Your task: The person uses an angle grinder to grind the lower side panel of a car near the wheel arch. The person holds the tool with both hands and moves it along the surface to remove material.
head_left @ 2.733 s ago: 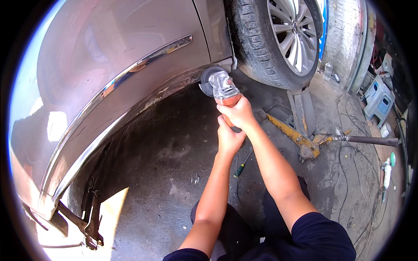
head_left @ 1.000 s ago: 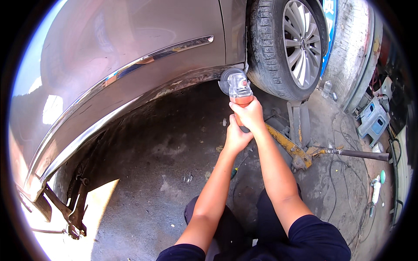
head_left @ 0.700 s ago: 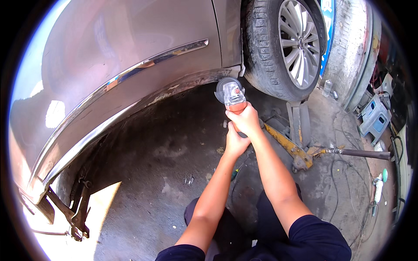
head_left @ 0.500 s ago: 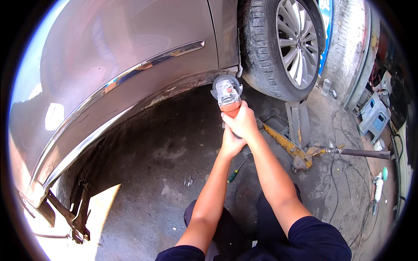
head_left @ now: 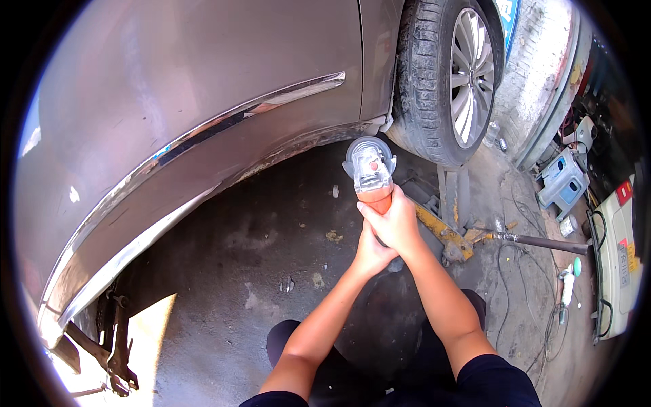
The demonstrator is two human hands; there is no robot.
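Observation:
Both of my hands grip an angle grinder (head_left: 373, 178) with a silver gear head and an orange body. My right hand (head_left: 401, 222) wraps the orange body just behind the head. My left hand (head_left: 374, 254) is closed round the rear of the body, below and partly behind the right. The round disc (head_left: 368, 145) at the far end lies close to the scuffed sill (head_left: 319, 137) of a brown car (head_left: 224, 61); whether they touch I cannot tell. Beyond the sill stands the car's front wheel (head_left: 434, 81).
A yellow floor jack (head_left: 444, 234) with a long handle (head_left: 542, 241) sits under the wheel area. Cables (head_left: 522, 271) and a white-and-green tool (head_left: 568, 285) lie on the floor at right. A blue-grey stool (head_left: 564, 180) stands farther right, and a metal stand (head_left: 119, 346) is at lower left.
The view has shifted, and the car and wheel sit farther right in it. My hands and the grinder appear slightly lower and to the right. A green-handled screwdriver is no longer visible.

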